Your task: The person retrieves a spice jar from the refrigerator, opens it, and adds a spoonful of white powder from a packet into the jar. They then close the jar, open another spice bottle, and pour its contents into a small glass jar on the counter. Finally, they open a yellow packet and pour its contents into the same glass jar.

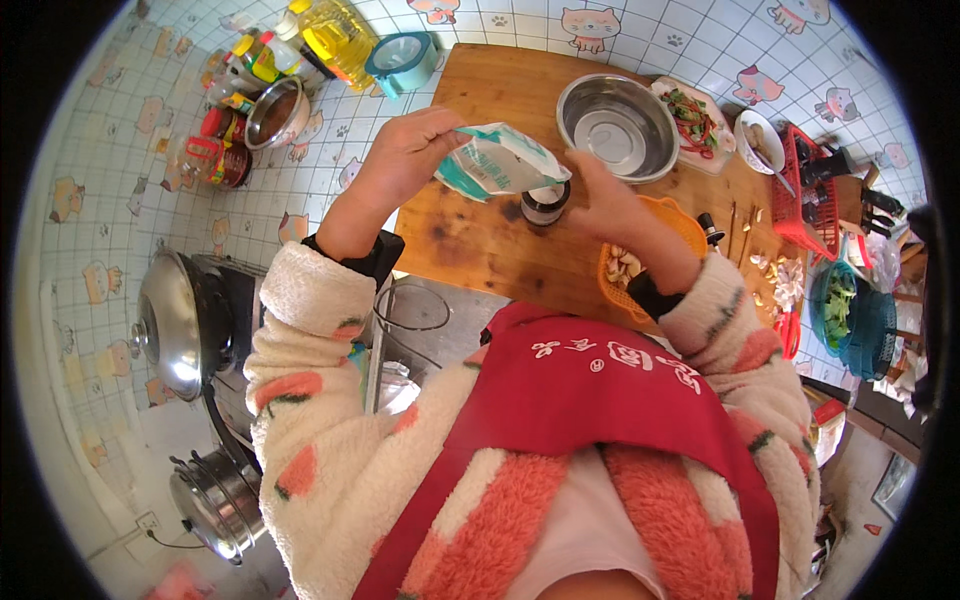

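My left hand grips one end of a white and green plastic packet, raised and tilted above a wooden board. The packet's other end slopes down over a small glass jar with a dark rim. White granular stuff shows inside the jar. Beside the jar and the packet's lower corner is my right hand, fingers spread around that side. Whether it grips the packet or the jar is hard to tell. An orange plastic basket with garlic cloves sits under my right forearm.
On the wooden board stand a steel bowl, a tray of cut vegetables and a white bowl. A red rack holds bottles at right. A lidded wok stands at left. Oil and sauce bottles line the wall.
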Tool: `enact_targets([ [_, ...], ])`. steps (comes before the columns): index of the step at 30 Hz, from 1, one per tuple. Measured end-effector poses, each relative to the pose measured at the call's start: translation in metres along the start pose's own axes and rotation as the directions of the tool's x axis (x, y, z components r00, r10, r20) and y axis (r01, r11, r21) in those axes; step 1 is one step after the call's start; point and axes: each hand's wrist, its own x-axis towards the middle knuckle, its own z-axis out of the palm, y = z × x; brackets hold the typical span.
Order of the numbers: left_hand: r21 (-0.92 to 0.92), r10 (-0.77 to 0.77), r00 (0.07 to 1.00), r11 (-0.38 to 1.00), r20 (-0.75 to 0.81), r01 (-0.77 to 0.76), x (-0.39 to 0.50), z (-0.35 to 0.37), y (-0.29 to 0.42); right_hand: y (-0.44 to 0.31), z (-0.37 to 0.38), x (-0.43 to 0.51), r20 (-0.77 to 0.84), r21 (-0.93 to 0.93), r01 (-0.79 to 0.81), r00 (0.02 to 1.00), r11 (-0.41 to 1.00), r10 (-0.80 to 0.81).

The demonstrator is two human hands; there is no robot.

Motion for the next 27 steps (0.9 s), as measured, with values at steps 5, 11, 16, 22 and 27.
enact_targets([
  [5,-0.025,0.05,0.991,0.998,-0.122,-0.054,-0.002,0.013,0.01,-0.063,-0.043,0.019,-0.124,-0.136,0.384,0.908,0.913,-0.4],
  [11,-0.096,-0.001,0.944,0.995,-0.329,-0.033,-0.013,0.024,-0.007,-0.093,-0.035,0.052,-0.003,-0.313,0.215,0.974,0.925,-0.228],
  [16,-0.329,-0.159,0.697,0.937,-0.699,-0.116,-0.039,0.064,-0.036,-0.083,-0.03,0.065,-0.002,-0.075,0.1,0.995,0.992,-0.101],
  [22,-0.943,-0.32,0.935,0.329,-0.152,-0.04,-0.048,0.082,-0.058,-0.069,-0.02,0.067,-0.015,0.184,0.108,0.994,0.977,-0.107],
  [27,-0.898,-0.366,0.908,0.438,-0.204,-0.025,-0.048,0.067,-0.054,-0.047,-0.009,0.06,-0.018,0.47,-0.02,0.999,0.882,0.032],
])
